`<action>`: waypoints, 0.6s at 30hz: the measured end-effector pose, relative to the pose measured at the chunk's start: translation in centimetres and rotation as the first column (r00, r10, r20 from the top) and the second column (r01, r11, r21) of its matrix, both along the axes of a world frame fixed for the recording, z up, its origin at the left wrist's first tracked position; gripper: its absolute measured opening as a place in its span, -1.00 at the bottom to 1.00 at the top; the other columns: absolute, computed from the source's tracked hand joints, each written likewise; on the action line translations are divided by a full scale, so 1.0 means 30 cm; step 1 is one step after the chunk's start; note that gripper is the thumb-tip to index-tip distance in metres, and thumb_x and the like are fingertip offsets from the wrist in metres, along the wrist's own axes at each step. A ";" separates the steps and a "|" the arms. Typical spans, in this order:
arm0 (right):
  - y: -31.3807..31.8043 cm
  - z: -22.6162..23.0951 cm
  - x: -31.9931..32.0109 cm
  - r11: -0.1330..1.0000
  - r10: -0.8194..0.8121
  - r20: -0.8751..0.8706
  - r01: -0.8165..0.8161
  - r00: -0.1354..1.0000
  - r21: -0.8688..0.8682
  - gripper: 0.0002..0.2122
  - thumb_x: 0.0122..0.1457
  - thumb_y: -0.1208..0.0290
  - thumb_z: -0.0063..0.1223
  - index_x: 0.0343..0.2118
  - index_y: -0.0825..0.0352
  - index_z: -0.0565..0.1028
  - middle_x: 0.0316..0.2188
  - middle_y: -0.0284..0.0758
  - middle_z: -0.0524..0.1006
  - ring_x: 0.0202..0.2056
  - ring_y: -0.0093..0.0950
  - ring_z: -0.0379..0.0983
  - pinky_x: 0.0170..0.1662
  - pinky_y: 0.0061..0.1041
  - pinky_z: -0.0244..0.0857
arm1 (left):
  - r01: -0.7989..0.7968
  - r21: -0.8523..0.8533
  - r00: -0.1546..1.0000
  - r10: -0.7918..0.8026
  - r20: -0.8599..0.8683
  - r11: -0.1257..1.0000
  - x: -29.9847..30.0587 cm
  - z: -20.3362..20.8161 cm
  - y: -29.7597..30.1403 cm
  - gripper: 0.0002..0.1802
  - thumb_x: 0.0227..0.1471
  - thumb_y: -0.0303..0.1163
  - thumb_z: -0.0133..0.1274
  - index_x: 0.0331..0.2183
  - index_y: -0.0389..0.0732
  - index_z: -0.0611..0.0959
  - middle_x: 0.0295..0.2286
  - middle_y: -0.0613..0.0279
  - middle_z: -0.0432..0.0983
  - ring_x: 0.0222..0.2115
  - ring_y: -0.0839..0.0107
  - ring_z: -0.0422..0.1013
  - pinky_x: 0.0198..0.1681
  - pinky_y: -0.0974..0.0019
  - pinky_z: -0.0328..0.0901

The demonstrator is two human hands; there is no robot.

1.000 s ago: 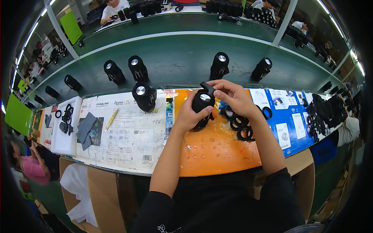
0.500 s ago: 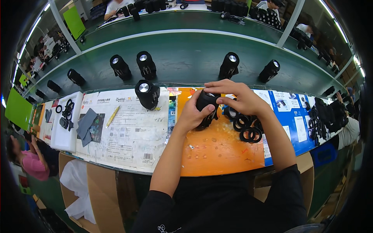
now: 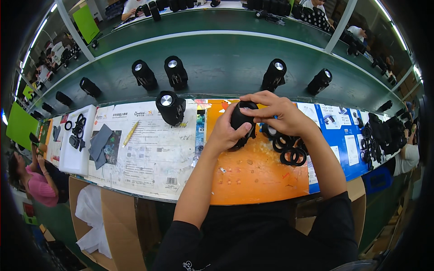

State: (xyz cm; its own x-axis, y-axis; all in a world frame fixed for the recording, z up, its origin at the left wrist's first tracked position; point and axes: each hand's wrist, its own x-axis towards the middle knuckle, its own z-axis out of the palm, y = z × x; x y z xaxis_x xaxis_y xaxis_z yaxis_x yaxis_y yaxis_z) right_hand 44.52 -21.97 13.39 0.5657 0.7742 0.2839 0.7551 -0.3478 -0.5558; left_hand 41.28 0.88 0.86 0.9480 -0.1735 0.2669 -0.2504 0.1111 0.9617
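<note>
My left hand (image 3: 226, 130) is wrapped round the side of a black cylindrical speaker (image 3: 240, 118), which stands slightly tilted over the orange part of the bench. My right hand (image 3: 282, 114) grips its upper end from the right, fingers bent over the rim. Parts of the speaker's body are hidden behind my hands. Beside my right wrist lies a pile of black rings (image 3: 293, 156). Another black speaker (image 3: 171, 108), with a round silver end, stands on the bench to the left.
Beyond the bench, a green conveyor belt (image 3: 217, 67) carries several black speakers. On the left are a yellow pen (image 3: 131, 134), a grey cloth (image 3: 100, 147) and a white foam tray (image 3: 73, 158) with black parts. A cardboard box (image 3: 120, 226) stands below. Other people work around.
The speakers on the belt have shifted right. My right hand's fingers have moved on the held speaker's upper end, and more of its black top shows. My left hand keeps its grip.
</note>
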 end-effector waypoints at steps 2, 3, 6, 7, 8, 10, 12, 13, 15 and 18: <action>0.000 0.006 0.003 1.000 0.005 -0.005 -0.005 1.000 0.013 -0.34 0.05 0.74 0.19 0.19 -0.05 0.74 0.33 -0.35 0.60 0.26 -0.13 0.50 0.33 -0.20 0.45 | -0.008 0.033 1.000 0.007 0.011 0.999 -0.004 -0.001 0.001 -0.12 0.09 -0.05 0.42 0.28 -0.28 0.48 -0.09 0.03 0.64 -0.14 0.29 0.57 -0.02 0.25 0.49; 0.001 0.011 0.006 1.000 0.020 -0.004 -0.020 1.000 -0.005 -0.34 0.04 0.75 0.20 0.19 -0.04 0.74 0.33 -0.35 0.60 0.26 -0.13 0.50 0.33 -0.20 0.45 | -0.009 0.033 1.000 0.009 0.011 0.999 -0.005 -0.001 0.001 -0.12 0.09 -0.05 0.42 0.28 -0.28 0.48 -0.09 0.03 0.64 -0.14 0.29 0.57 -0.02 0.25 0.49; 0.004 0.027 0.001 0.999 0.034 0.010 -0.033 0.999 -0.032 -0.35 0.02 0.74 0.20 0.18 -0.03 0.75 0.32 -0.34 0.60 0.26 -0.13 0.51 0.32 -0.20 0.45 | -0.003 0.028 1.000 0.002 0.013 1.000 -0.012 0.010 0.003 -0.13 0.08 -0.08 0.41 0.29 -0.29 0.48 -0.09 0.02 0.64 -0.14 0.28 0.58 -0.02 0.25 0.49; 0.006 0.029 -0.001 0.999 0.031 0.023 -0.030 0.999 -0.040 -0.36 0.02 0.72 0.21 0.18 -0.02 0.75 0.32 -0.34 0.60 0.26 -0.13 0.51 0.32 -0.20 0.45 | 0.010 0.026 1.000 -0.010 -0.002 1.000 -0.012 0.017 0.004 -0.11 0.08 -0.06 0.43 0.29 -0.29 0.47 -0.09 0.02 0.64 -0.13 0.28 0.58 -0.02 0.25 0.49; 0.004 0.027 0.002 0.999 0.032 0.024 -0.031 0.999 -0.041 -0.36 0.02 0.72 0.21 0.18 -0.02 0.75 0.32 -0.34 0.60 0.26 -0.13 0.51 0.32 -0.20 0.45 | 0.023 0.024 1.000 -0.023 -0.014 0.999 -0.011 0.022 0.005 -0.09 0.07 -0.03 0.45 0.29 -0.29 0.47 -0.09 0.02 0.64 -0.13 0.28 0.58 -0.02 0.25 0.49; -0.001 0.019 0.010 0.999 0.027 0.049 -0.025 0.998 -0.040 -0.39 0.06 0.68 0.23 0.18 -0.02 0.75 0.35 -0.33 0.59 0.27 -0.13 0.50 0.30 -0.19 0.47 | 0.023 0.002 1.000 -0.023 -0.013 1.000 -0.003 0.011 0.002 -0.08 0.07 -0.02 0.46 0.29 -0.29 0.48 -0.08 0.03 0.65 -0.12 0.29 0.58 -0.01 0.25 0.49; 0.010 0.028 0.010 0.999 0.036 0.040 -0.035 0.999 -0.036 -0.45 0.12 0.65 0.22 0.16 0.01 0.76 0.33 -0.30 0.60 0.25 -0.13 0.52 0.28 -0.20 0.48 | 0.020 -0.015 1.000 -0.020 -0.015 1.000 -0.003 0.011 0.005 -0.08 0.08 0.00 0.47 0.29 -0.29 0.48 -0.08 0.04 0.65 -0.11 0.29 0.59 0.00 0.26 0.49; 0.016 0.037 0.009 0.999 0.044 0.031 -0.043 0.999 -0.032 -0.51 0.18 0.62 0.22 0.14 0.03 0.77 0.31 -0.27 0.62 0.23 -0.14 0.55 0.27 -0.21 0.49 | 0.009 0.015 0.999 -0.009 -0.034 1.000 -0.008 0.011 0.006 -0.09 0.09 -0.01 0.48 0.29 -0.29 0.49 -0.07 0.06 0.66 -0.10 0.31 0.59 0.01 0.26 0.49; 0.006 0.090 0.043 0.997 0.068 0.072 -0.064 0.995 -0.048 -0.59 0.24 0.58 0.22 0.11 0.08 0.78 0.27 -0.25 0.65 0.21 -0.15 0.57 0.26 -0.21 0.50 | 0.019 0.044 0.999 -0.017 -0.048 0.999 -0.008 0.032 -0.015 -0.11 0.10 -0.02 0.48 0.28 -0.29 0.49 -0.06 0.08 0.66 -0.10 0.32 0.59 0.02 0.26 0.49; 0.080 0.205 0.080 0.999 0.043 0.127 -0.042 0.991 -0.011 -0.77 0.37 0.44 0.22 0.02 0.21 0.78 0.14 -0.22 0.73 0.14 -0.18 0.63 0.23 -0.19 0.52 | 0.013 0.070 0.999 -0.009 -0.050 0.997 -0.020 0.029 -0.010 -0.18 0.14 -0.10 0.47 0.27 -0.28 0.52 -0.04 0.11 0.67 -0.07 0.35 0.59 0.05 0.26 0.49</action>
